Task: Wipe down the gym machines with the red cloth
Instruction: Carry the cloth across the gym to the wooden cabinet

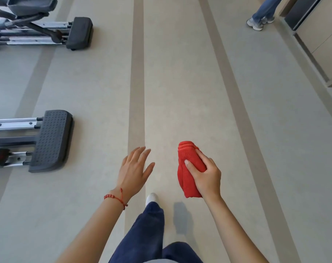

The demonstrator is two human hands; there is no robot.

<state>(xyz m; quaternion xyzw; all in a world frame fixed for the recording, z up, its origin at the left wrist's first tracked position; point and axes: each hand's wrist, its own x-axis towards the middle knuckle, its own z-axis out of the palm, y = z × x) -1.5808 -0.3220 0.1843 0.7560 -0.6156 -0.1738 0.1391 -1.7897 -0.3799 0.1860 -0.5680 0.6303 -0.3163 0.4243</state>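
Head view shows you standing on the striped floor (180,82), with both machines at the left edge of the frame: one machine (38,141) at mid-left, another (47,29) at upper left. The nearer one's long axis runs left to right, its foot plate towards you. Your left hand (133,170), fingers spread and empty, is closer to it. Your right hand (205,176) grips the folded cloth (189,168) at lower centre, well apart from it.

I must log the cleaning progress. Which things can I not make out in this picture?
- Head view: nearer machine, cut by the left edge; only its rear base shows.
- Farther machine, cut by the top-left corner.
- Other person, only legs and shoes.
- Red cloth, partly hidden by the right hand.
- Whether any machine is already wiped.
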